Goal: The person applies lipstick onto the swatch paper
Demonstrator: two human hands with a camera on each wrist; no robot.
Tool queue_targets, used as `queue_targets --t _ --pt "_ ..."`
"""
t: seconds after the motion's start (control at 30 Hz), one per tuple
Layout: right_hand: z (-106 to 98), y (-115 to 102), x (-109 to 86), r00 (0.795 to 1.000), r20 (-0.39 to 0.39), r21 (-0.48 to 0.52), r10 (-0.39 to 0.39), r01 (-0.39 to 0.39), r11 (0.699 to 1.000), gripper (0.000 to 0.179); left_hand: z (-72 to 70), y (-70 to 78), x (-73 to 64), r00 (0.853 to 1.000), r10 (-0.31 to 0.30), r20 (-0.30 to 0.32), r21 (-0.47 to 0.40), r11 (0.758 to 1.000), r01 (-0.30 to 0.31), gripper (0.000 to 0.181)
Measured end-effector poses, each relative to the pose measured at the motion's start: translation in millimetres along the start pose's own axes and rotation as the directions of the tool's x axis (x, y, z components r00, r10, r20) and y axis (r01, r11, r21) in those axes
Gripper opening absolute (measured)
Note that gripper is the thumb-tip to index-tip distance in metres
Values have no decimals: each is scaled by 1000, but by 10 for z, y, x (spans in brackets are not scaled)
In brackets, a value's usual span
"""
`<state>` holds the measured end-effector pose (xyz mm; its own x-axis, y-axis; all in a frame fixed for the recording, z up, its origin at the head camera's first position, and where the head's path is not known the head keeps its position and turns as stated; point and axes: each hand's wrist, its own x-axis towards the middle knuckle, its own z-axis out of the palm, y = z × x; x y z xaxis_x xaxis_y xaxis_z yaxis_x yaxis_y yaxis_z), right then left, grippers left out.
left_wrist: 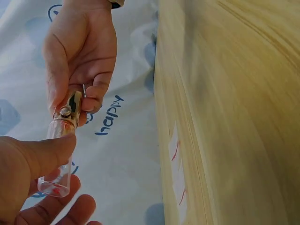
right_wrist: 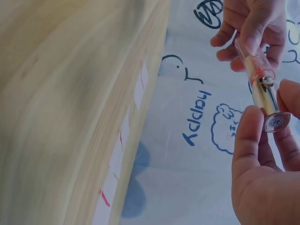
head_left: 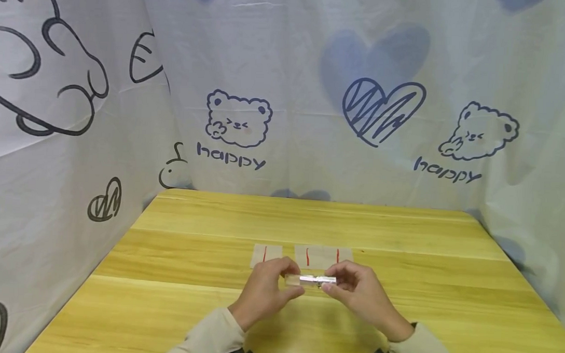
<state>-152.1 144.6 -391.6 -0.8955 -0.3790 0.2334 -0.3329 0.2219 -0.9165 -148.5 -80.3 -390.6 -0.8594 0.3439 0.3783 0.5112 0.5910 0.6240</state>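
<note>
A lipstick (head_left: 317,280) with a clear cap and a shiny metallic base is held level just above the table, between both hands. My left hand (head_left: 265,286) pinches the clear cap (left_wrist: 58,187) between thumb and fingers. The metallic base (right_wrist: 260,96) is gripped by the thumb and fingertips of my right hand (head_left: 367,296). A small ornament sits where cap and base meet, and a round label (right_wrist: 275,122) marks the base's end. The two parts are joined or touching; which one I cannot tell.
Pale paper pieces (head_left: 324,253) with red pen strokes lie on the wooden table (head_left: 190,267) just beyond the hands. A white printed curtain (head_left: 307,146) hangs behind the table and along both sides.
</note>
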Motion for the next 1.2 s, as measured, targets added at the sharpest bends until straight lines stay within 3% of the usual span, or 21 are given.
queue_targets --t 0.53,0.9,1.2 --pt "2 41 21 998 63 58 21 -25 998 20 60 41 -13 996 76 -49 -43 996 -78 26" --pt "7 40 25 995 95 51 39 -44 998 21 70 59 5 996 77 -44 -45 996 -79 26" --pt "-77 53 69 974 208 -52 89 -80 995 26 35 9 68 997 77 -8 -43 996 -78 27"
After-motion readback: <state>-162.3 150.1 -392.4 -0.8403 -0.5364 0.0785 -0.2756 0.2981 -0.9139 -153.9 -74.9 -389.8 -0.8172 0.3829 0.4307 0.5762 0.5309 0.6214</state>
